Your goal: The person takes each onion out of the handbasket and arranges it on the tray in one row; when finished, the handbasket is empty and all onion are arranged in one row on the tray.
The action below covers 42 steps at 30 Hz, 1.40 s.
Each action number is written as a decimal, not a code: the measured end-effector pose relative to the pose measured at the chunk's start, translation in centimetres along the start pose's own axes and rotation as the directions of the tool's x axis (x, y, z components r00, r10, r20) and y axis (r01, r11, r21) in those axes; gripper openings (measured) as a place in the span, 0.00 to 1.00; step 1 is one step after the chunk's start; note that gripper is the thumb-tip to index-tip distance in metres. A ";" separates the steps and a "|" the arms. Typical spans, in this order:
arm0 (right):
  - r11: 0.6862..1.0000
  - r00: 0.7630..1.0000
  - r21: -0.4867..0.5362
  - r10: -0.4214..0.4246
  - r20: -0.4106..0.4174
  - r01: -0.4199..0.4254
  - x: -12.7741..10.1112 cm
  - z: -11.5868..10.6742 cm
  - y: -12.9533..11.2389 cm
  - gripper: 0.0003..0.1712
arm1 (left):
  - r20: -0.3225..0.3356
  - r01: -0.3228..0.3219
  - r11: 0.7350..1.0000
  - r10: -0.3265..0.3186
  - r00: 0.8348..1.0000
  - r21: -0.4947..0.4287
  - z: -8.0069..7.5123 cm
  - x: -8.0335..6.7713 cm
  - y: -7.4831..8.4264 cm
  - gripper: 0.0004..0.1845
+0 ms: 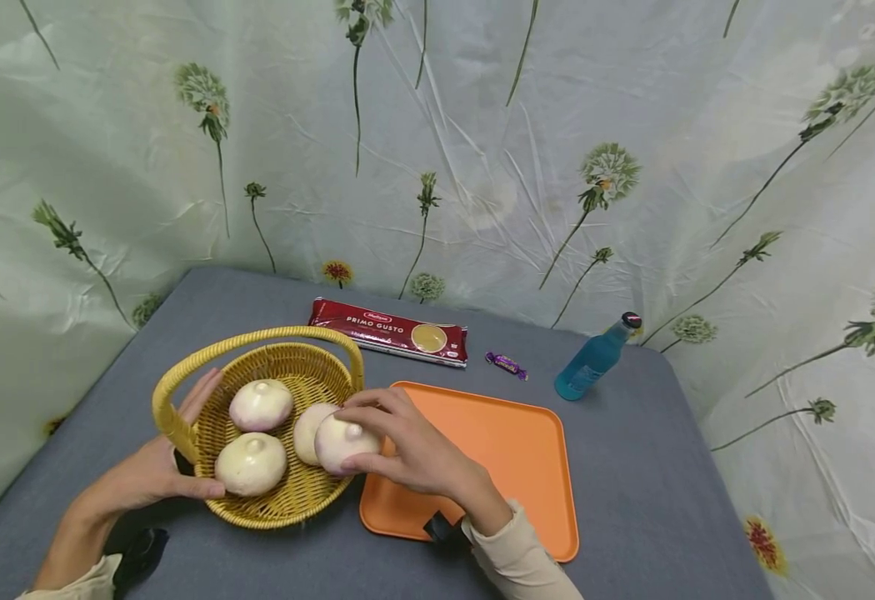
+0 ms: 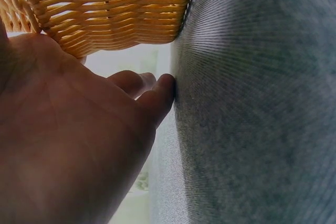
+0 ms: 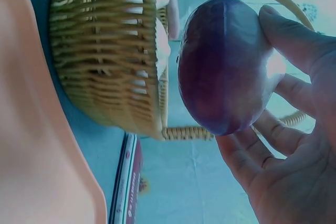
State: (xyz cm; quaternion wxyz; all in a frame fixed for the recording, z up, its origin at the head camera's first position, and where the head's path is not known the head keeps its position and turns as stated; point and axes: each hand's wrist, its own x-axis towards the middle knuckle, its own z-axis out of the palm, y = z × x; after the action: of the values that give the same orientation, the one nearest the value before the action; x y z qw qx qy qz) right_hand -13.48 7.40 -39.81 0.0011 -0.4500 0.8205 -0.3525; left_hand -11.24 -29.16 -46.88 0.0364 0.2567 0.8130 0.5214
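Observation:
My right hand (image 1: 407,442) pinches a white and purple turnip (image 1: 343,443) between thumb and fingers, above the right rim of a yellow wicker basket (image 1: 287,510). In the right wrist view, the turnip's dark purple underside (image 3: 226,66) faces the camera, apart from the basket wall (image 3: 105,51). Inside the basket lie a turnip at the back (image 1: 261,404), one at the front (image 1: 251,464) and one partly hidden behind the held turnip. My left hand (image 1: 148,475) rests against the basket's left side, thumb by the rim, fingers extended; its fingertips (image 2: 163,90) are low by the table.
An orange tray (image 1: 512,442) lies right of the basket, partly under my right forearm. Behind stand or lie a red pasta packet (image 1: 388,332), a purple-wrapped candy (image 1: 507,365) and a blue bottle (image 1: 595,360). The basket's handle (image 1: 257,336) arches over its opening.

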 end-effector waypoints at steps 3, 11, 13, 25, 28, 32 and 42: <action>1.000 1.000 -0.008 0.003 -0.025 -0.003 -0.3 -0.4 0.2 0.29 | -0.002 -0.002 1.000 0.002 1.000 0.007 0.0 0.0 0.0 0.74; 0.999 0.997 0.005 0.052 -0.057 -0.052 -1.2 -1.3 0.7 0.28 | -0.003 -0.002 1.000 0.002 1.000 0.006 -0.1 0.0 -0.1 0.74; 0.998 0.996 0.010 0.061 -0.063 -0.061 -1.4 -1.4 0.8 0.28 | -0.002 -0.008 1.000 0.008 1.000 0.011 -0.1 0.0 -0.1 0.74; 0.986 0.981 0.053 0.165 -0.101 -0.160 -2.5 -2.2 1.8 0.29 | -0.018 0.002 1.000 -0.002 1.000 0.029 0.0 0.0 -0.3 0.75; 0.985 0.981 0.052 0.170 -0.096 -0.166 -2.7 -2.3 2.0 0.28 | -0.023 0.002 1.000 -0.001 1.000 0.030 0.1 0.0 -0.3 0.75; 0.983 0.979 0.061 0.180 -0.099 -0.174 -2.9 -2.5 2.3 0.29 | -0.022 0.004 1.000 -0.004 1.000 0.020 0.1 0.0 -0.2 0.75; 0.964 0.963 0.068 0.262 -0.065 -0.258 -3.3 -2.7 3.5 0.28 | 0.000 -0.020 1.000 0.020 1.000 0.011 0.0 -0.1 0.1 0.73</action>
State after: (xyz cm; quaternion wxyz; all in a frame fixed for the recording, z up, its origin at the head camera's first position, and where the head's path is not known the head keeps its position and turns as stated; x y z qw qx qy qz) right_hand -14.90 12.61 -40.88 0.0306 -0.3248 0.8612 -0.3897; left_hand -11.07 -29.19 -46.83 0.0296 0.2651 0.8133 0.5171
